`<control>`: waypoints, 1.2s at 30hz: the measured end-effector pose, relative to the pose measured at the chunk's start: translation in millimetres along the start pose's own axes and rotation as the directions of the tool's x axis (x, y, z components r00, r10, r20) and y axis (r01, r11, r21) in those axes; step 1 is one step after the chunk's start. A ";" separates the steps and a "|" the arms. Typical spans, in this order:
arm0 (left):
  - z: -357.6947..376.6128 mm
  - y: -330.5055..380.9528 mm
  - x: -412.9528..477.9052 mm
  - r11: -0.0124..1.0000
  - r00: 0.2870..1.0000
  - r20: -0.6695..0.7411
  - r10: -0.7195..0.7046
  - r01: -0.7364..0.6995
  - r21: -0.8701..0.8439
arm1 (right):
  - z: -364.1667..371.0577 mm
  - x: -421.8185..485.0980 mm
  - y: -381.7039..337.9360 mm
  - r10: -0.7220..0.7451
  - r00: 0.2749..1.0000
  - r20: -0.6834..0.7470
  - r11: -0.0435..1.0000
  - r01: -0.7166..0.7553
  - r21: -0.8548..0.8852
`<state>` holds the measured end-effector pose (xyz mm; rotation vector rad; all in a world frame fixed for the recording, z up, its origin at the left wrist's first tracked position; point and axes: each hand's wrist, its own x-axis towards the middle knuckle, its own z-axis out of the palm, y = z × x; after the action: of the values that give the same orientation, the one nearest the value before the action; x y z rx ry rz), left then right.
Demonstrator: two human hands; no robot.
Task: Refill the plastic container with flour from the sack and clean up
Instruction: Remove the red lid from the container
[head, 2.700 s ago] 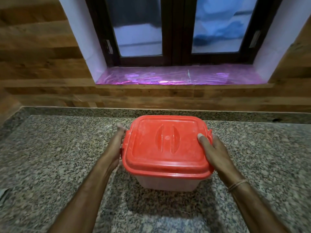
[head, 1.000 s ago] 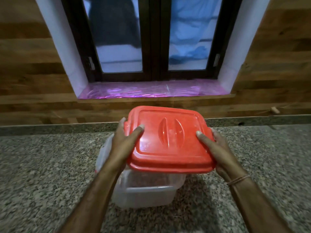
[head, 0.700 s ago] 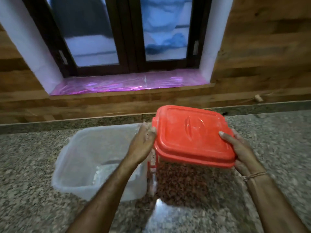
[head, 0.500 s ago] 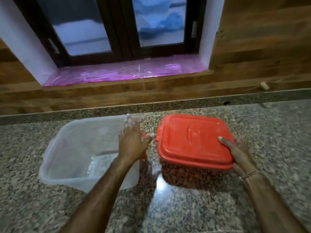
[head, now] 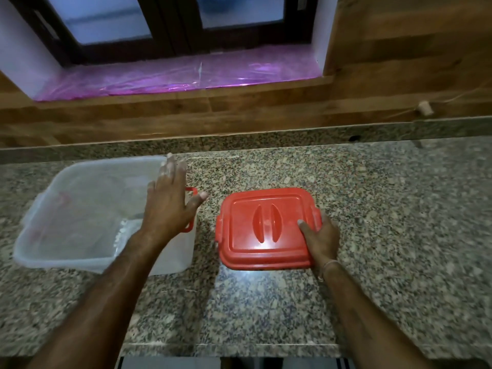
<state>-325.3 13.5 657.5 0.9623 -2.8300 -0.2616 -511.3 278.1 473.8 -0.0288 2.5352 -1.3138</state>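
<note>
granite counter (head: 372, 209) | on it: clear container (head: 175, 257) left | red lid (head: 263, 230) right, apart

granite counter (head: 372, 209), pink-lined window sill (head: 186, 78), wooden wall (head: 399, 49)

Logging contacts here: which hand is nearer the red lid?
Right. The right hand grips the red lid at its right edge, thumb on top; the left hand is spread over the clear container, left of the lid, not touching it.

Counter (head: 372, 209): speckled granite, from 6 o'clock up to mid-frame.
Wall (head: 399, 49): wood planks behind the counter, 9 to 3 o'clock.
Window (head: 173, 22): dark frame, pale glass, 12 o'clock.
Sill (head: 186, 78): shiny pink film, 11 o'clock.
Light: dim; a glare patch (head: 247, 275) on the counter.
</note>
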 end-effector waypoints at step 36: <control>-165.0 -342.3 -142.1 0.949 0.919 -0.237 -0.316 0.306 -0.077 | 231.9 -287.9 -388.5 -0.850 0.408 0.334 0.478 0.863 0.162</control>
<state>19.3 -185.9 736.0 1.3355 -2.4332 -0.2120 -218.6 -91.7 729.0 -1.6582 2.1693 -1.3292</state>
